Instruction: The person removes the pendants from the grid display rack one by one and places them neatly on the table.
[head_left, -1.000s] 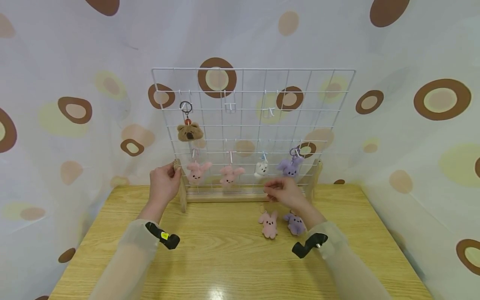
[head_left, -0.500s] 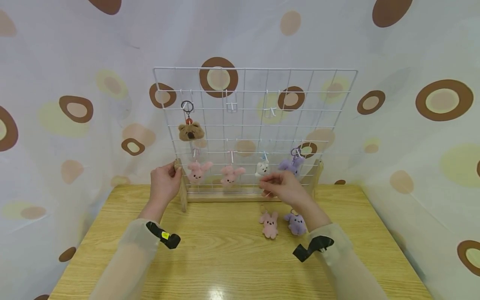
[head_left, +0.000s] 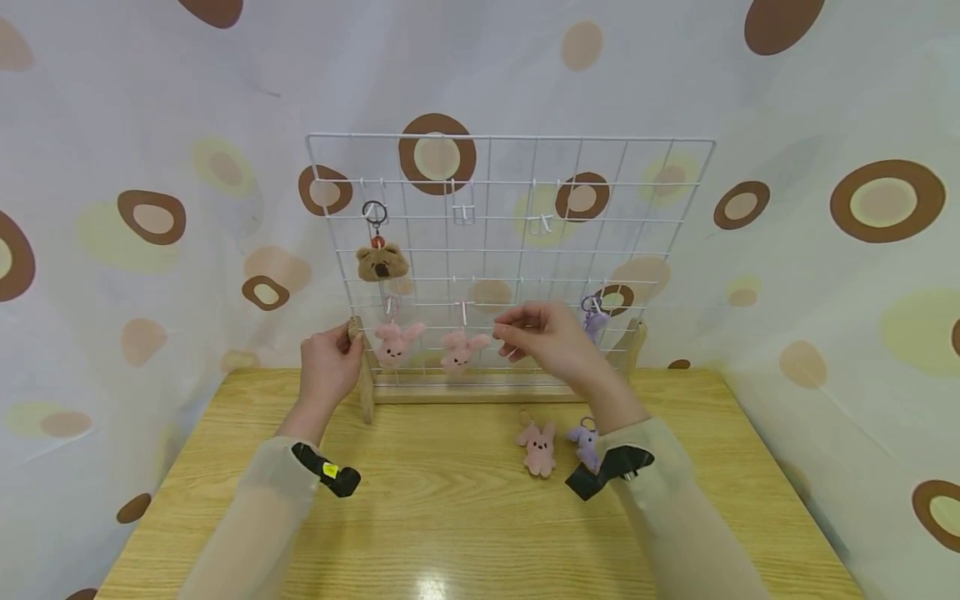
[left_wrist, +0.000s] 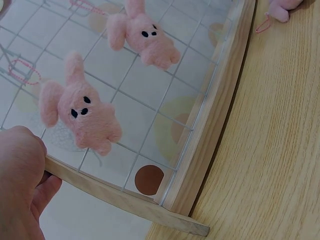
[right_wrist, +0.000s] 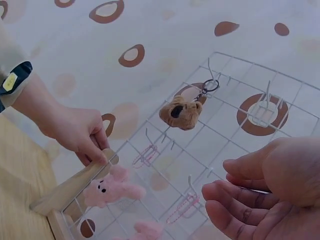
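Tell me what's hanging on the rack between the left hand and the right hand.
The head view shows a pink bunny and a second pink bunny hanging side by side on the wire rack between the left hand and the right hand.

In the head view, the person's left forearm (head_left: 251,521) slants up from the lower left to the left hand (head_left: 328,365), its thumb and bent fingers pinching. The right forearm (head_left: 678,521) slants up from the lower right; the right hand (head_left: 553,340), near centre, has loosely bent fingers, thumb apart.
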